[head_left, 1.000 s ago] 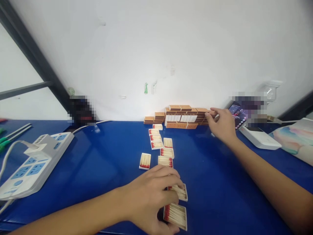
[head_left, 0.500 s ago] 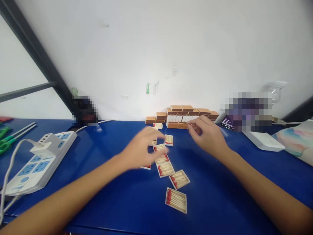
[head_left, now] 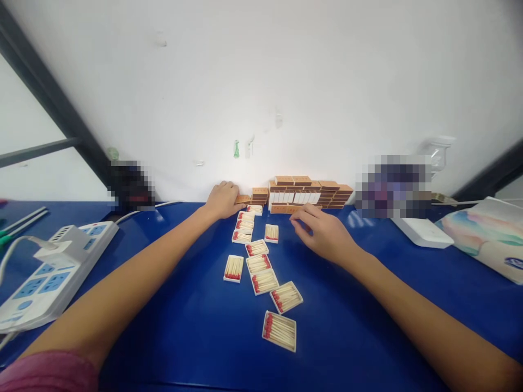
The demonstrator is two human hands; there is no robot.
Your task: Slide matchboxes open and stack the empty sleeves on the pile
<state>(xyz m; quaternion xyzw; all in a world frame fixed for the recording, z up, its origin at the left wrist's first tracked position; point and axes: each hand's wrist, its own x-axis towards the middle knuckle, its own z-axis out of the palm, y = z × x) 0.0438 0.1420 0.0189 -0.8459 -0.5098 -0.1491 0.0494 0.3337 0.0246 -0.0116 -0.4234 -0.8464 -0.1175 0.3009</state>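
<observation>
My left hand (head_left: 223,200) reaches to the wall, its fingers closed around a brown matchbox (head_left: 244,200) at the left end of the boxes. Beside it stands a short stack of matchboxes (head_left: 260,195). My right hand (head_left: 324,231) hovers before the larger matchbox pile (head_left: 294,191), fingers loosely curled and apart, with nothing visible in them. Several open trays full of red-tipped matches run toward me between my arms, among them the nearest match tray (head_left: 280,331), a tray on the left (head_left: 233,268) and one near my right hand (head_left: 272,233).
A white power strip (head_left: 61,272) with a plugged-in charger (head_left: 65,245) lies at the left, near green-handled scissors (head_left: 24,224). On the right are a white flat device (head_left: 423,231) and a colourful pouch (head_left: 488,234). The white wall (head_left: 229,98) bounds the blue table (head_left: 183,326) behind.
My left hand has moved from above the match trays to the matchbox by the wall, uncovering the trays. The view has shifted slightly; my right hand has come a little lower, with its fingers looser.
</observation>
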